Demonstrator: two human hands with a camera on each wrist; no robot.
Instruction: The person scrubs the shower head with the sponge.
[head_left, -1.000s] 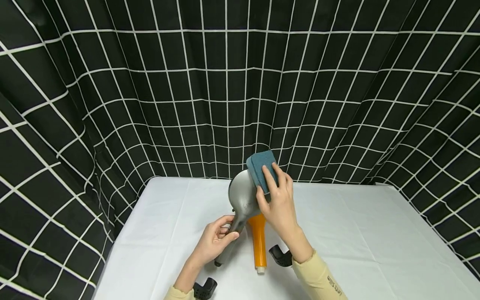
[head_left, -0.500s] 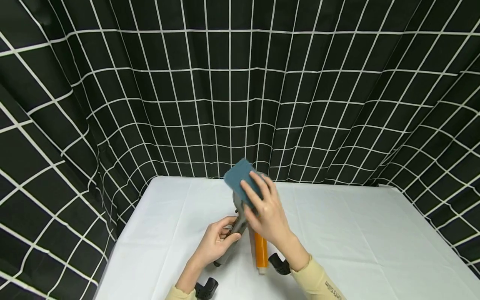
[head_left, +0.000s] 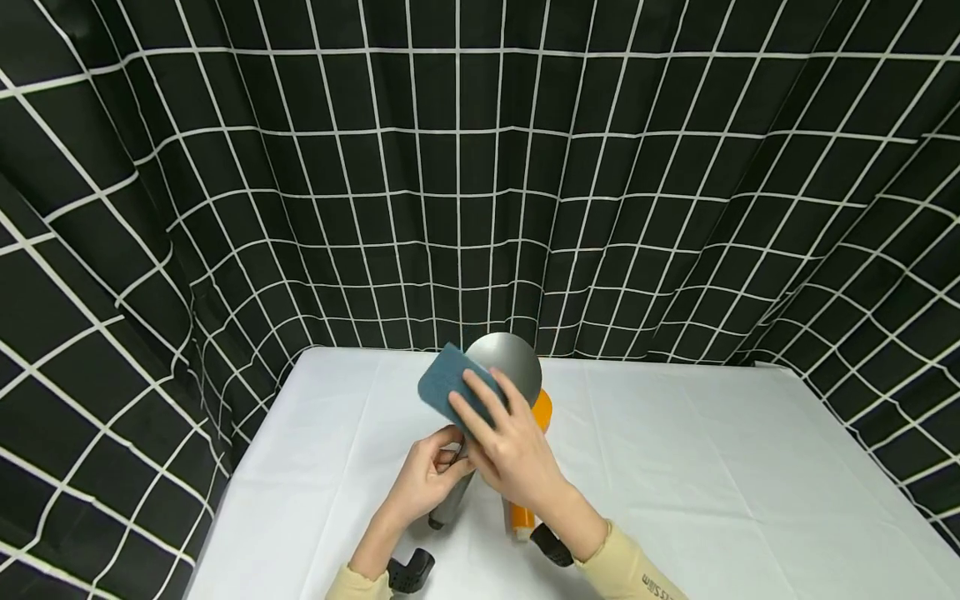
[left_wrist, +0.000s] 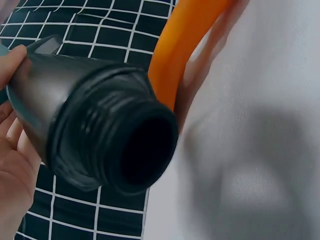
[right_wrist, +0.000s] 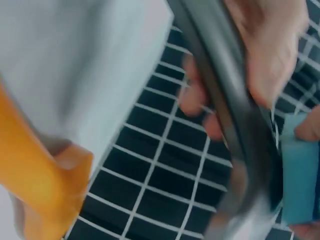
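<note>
A grey shower head (head_left: 510, 358) is held up over the table by my left hand (head_left: 420, 483), thumb and fingers gripping its handle. The threaded, hollow end of that handle (left_wrist: 50, 95) faces the left wrist camera. My right hand (head_left: 517, 458) holds a blue sponge (head_left: 446, 383) at the shower head's neck and covers part of it. In the right wrist view, the sponge (right_wrist: 300, 180) lies right beside the handle (right_wrist: 220, 65); I cannot tell how firmly it touches. An orange shower head (head_left: 543, 408) lies behind and below, partly hidden by the right hand.
A white cloth covers the table (head_left: 675, 467). Black curtains with a white grid (head_left: 630, 217) stand round its back and sides. Black wrist mounts (head_left: 411, 572) sit at both of my wrists, over cream sleeves (head_left: 630, 567).
My right hand has carried the sponge left and downward, from the shower head's round head to its neck. The left hand keeps its grip on the handle, almost still.
</note>
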